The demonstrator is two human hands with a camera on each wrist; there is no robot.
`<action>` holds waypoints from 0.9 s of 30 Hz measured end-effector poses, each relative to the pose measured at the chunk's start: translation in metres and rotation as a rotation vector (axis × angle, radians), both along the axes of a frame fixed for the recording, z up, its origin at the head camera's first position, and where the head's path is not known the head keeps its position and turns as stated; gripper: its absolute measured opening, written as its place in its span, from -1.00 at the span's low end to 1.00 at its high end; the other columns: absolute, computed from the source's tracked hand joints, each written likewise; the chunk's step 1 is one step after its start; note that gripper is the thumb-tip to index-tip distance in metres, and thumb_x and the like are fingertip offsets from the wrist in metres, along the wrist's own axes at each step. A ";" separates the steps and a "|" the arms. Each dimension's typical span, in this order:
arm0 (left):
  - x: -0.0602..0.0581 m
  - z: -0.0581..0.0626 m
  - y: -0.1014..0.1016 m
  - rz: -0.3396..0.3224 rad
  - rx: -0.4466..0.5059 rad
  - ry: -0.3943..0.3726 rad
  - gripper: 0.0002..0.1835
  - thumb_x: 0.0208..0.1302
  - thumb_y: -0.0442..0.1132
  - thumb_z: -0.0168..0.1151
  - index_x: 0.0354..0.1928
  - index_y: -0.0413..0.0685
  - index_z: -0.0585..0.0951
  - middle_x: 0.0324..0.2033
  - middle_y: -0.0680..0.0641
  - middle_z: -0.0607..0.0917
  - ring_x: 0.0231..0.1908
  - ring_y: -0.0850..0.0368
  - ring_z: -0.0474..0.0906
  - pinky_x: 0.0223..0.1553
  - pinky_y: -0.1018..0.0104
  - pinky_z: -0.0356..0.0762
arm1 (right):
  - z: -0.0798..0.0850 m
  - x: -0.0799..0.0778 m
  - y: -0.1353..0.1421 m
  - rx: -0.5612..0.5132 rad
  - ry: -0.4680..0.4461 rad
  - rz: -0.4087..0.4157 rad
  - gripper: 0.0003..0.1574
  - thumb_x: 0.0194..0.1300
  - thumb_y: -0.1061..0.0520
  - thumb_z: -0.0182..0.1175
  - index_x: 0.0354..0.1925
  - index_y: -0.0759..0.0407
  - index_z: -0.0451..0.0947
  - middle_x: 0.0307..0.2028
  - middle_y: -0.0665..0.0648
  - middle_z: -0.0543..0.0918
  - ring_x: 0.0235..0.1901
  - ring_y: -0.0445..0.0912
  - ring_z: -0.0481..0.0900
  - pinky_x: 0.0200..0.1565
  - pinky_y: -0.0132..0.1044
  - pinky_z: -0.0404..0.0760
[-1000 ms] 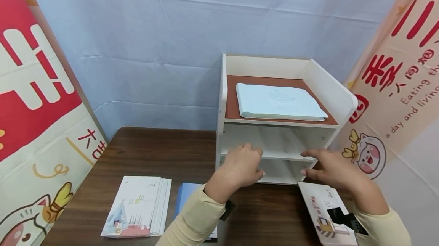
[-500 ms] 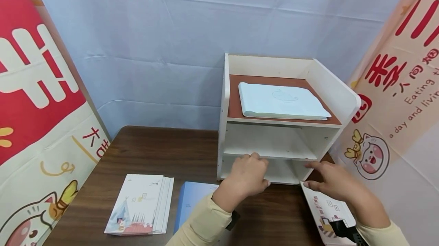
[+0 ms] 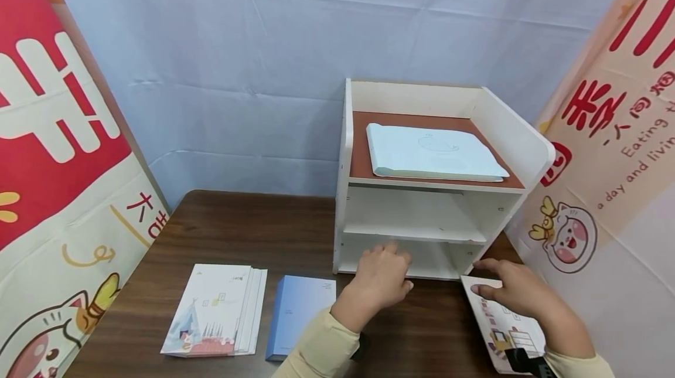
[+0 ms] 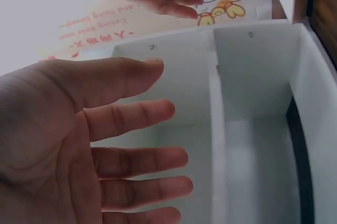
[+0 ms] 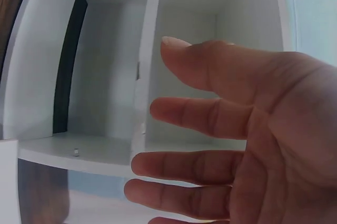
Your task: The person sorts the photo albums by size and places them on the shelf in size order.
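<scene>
In the head view my left hand (image 3: pixel 381 275) hovers before the lower opening of a white shelf unit (image 3: pixel 343 208). The left wrist view shows its fingers (image 4: pixel 137 163) spread and relaxed, holding nothing. My right hand (image 3: pixel 514 290) is over a stack of illustrated booklets (image 3: pixel 487 319) at the unit's front right corner. Its fingers (image 5: pixel 189 166) are extended in the right wrist view, with nothing in the palm. On the unit's brown top lies a pale blue book (image 3: pixel 437 152) with a faint drawing. Both lower compartments show bare inner walls.
To the left on the dark wood table (image 3: pixel 253 220) lies a fanned stack of white booklets (image 3: pixel 211 307). Beside it is a thick blue book (image 3: pixel 303 313), partly behind the left sleeve. Printed cloths (image 3: pixel 575 190) hang at both sides, and a pale blue cloth hangs behind.
Both hands have drawn down and back from the shelf unit toward the front. The blue book on the table has come out more from behind the left forearm. The head view has shifted slightly.
</scene>
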State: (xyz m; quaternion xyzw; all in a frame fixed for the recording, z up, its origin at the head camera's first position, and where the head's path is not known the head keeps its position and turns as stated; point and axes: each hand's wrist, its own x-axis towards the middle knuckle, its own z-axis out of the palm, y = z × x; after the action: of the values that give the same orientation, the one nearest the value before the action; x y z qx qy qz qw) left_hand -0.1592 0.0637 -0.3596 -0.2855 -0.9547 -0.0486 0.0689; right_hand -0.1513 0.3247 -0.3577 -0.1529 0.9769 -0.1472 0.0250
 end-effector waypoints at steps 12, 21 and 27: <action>0.003 -0.029 0.010 -0.008 -0.001 -0.018 -0.68 0.10 0.13 0.29 -0.12 0.25 0.63 -0.29 0.10 0.54 -0.29 0.15 0.46 -0.35 0.28 0.45 | -0.027 0.002 0.013 0.004 -0.021 -0.067 -0.40 0.04 -0.01 0.37 -0.04 0.35 0.52 -0.20 0.36 0.61 -0.20 0.29 0.55 -0.22 0.18 0.47; 0.004 -0.046 0.018 0.013 -0.012 -0.003 -0.65 0.10 0.14 0.29 -0.09 0.21 0.63 -0.26 0.08 0.53 -0.27 0.15 0.45 -0.29 0.28 0.44 | -0.046 0.000 0.021 0.050 0.002 -0.128 -0.44 0.03 0.04 0.37 -0.09 0.38 0.53 -0.25 0.40 0.60 -0.23 0.34 0.52 -0.25 0.21 0.45; 0.004 -0.056 0.023 0.019 -0.036 -0.011 -0.66 0.09 0.14 0.29 -0.10 0.25 0.63 -0.30 0.08 0.52 -0.32 0.16 0.43 -0.36 0.31 0.42 | -0.050 0.000 0.025 0.074 -0.037 -0.161 -0.43 0.05 0.02 0.35 -0.08 0.40 0.52 -0.25 0.43 0.57 -0.20 0.39 0.48 -0.24 0.22 0.44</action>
State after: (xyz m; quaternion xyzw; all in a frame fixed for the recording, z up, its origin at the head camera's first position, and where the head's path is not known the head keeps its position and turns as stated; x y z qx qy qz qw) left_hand -0.1554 0.0869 -0.4152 -0.2773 -0.9584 -0.0323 0.0591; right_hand -0.1508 0.3498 -0.4082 -0.0704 0.9902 -0.1153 0.0366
